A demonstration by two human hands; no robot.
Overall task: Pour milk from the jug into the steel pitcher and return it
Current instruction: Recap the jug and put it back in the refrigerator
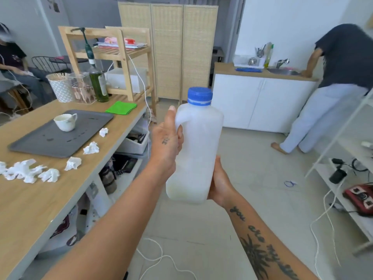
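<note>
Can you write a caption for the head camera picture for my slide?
Both hands, left hand and right hand, hold a blue-capped milk jug upright beside the wooden counter.

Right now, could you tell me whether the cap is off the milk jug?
No, the blue cap sits on the neck of the milk jug, held upright in both hands.

Jug (196,150) between both hands, counter (30,199) left, cup (65,122) on tray (60,136)

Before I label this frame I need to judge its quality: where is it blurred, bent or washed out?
Head view: the jug and both hands, left and right, read fairly sharp; the person at the sink is motion-smeared; wide-angle bowing tilts the folding screen and white shelf; light is soft, even daylight without harsh glare.
</note>
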